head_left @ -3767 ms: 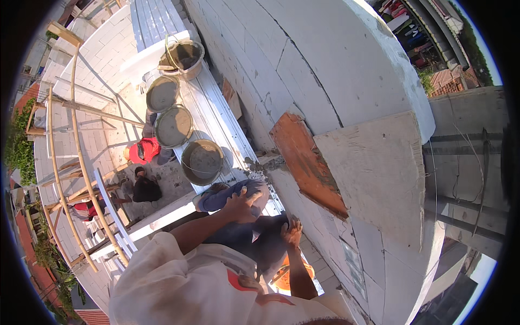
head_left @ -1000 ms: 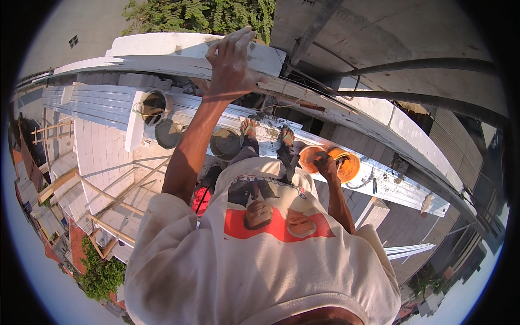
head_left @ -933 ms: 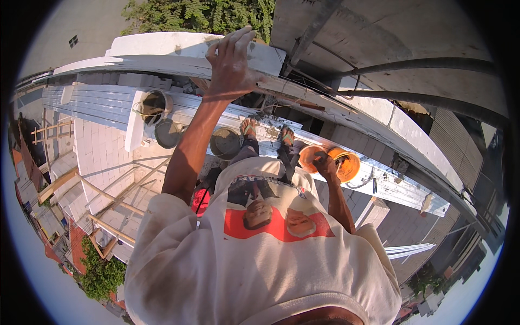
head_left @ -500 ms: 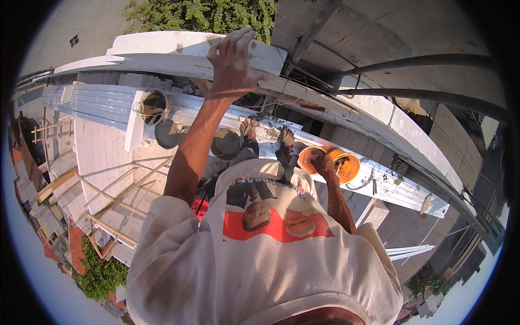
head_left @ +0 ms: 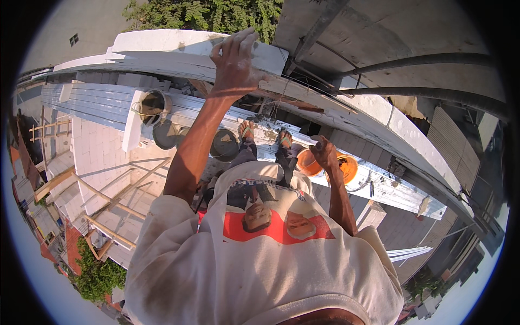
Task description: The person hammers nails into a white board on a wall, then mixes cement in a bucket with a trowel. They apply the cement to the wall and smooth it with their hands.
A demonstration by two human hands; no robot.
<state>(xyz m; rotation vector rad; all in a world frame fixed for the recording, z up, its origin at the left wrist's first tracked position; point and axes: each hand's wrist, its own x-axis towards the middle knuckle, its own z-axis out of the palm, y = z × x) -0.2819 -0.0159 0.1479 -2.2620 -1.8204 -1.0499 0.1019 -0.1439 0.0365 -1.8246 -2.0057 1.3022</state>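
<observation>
My left hand [head_left: 236,64] grips the upper edge of a white wall block [head_left: 173,44], its fingers bent over the top. Lower and to the right, my right hand [head_left: 326,157] is raised with curled fingers above two orange buckets. A small dark shape shows at its fingertips, too unclear to name. The nearer-left orange bucket [head_left: 307,162] is partly hidden by this hand, and the other orange bucket [head_left: 348,169] has dark matter inside.
My sandalled feet stand on silvery planks [head_left: 260,129] dusted with dark crumbs. A dirty bucket [head_left: 152,105] and a dark round tub [head_left: 224,143] stand at left. Dark pipes [head_left: 428,93] cross at upper right. Timber framing [head_left: 108,230] lies below on the left.
My right hand has risen from the orange buckets, moving slightly up in the picture. The left hand keeps its place on the block.
</observation>
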